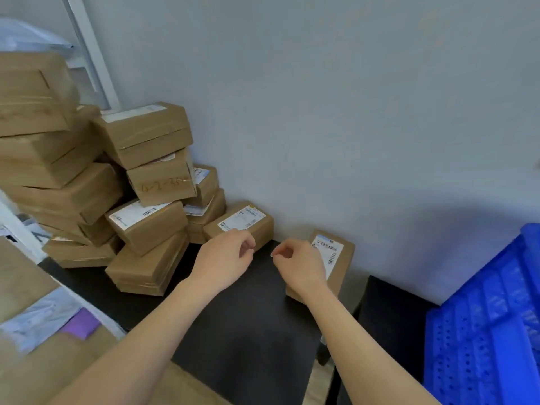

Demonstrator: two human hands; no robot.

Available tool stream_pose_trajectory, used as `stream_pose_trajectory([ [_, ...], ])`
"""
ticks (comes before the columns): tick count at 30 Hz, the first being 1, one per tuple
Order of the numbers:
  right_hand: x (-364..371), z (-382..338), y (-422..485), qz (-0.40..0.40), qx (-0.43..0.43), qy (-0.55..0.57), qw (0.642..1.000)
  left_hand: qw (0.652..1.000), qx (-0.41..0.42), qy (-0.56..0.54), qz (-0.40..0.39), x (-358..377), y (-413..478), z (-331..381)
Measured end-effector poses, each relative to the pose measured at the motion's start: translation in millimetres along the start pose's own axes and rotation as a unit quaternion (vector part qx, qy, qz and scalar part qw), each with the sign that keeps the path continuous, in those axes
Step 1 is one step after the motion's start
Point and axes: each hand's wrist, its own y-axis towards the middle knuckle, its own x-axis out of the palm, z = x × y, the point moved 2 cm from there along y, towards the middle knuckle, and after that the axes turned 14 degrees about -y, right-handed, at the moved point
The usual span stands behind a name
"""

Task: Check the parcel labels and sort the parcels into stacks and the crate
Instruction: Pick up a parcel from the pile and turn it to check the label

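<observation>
Brown cardboard parcels with white labels stand in leaning stacks point(146, 182) at the left of a black table point(248, 323). One labelled parcel point(248, 220) lies flat by the wall. Another labelled parcel point(339, 258) lies at the table's right edge. My left hand point(225, 258) hovers just in front of the flat parcel, fingers loosely curled, holding nothing. My right hand point(298, 264) hangs over the left side of the right parcel, fingers curled, nothing in it. A blue plastic crate point(482, 331) sits at the far right.
A tall pile of bigger boxes point(38, 135) fills the far left. In the near left corner lies a large box point(32, 331) with a white label and a purple patch. The grey wall point(350, 112) runs right behind the table.
</observation>
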Motion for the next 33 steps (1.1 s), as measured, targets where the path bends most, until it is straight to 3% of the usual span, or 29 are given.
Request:
stream_pose_trajectory([
  [8, 36, -3, 42, -0.054, 0.007, -0.005, 0.998, 1.000, -0.014, 0.006, -0.014, 6, 35, -46],
  [14, 73, -17, 80, -0.081, 0.040, 0.008, 0.996, 0.997, -0.033, -0.022, -0.070, 8, 72, -101],
  [24, 130, -53, 133, -0.026, 0.204, 0.088, 0.975, 0.984, -0.010, -0.077, -0.158, 10, 152, -169],
  [29, 144, -56, 131, -0.066, 0.256, 0.142, 0.954, 0.975, -0.025, -0.054, -0.215, 22, 174, -178],
  [33, 151, -56, 131, -0.097, 0.273, 0.183, 0.940, 0.974, -0.028, -0.063, -0.216, 30, 180, -178],
])
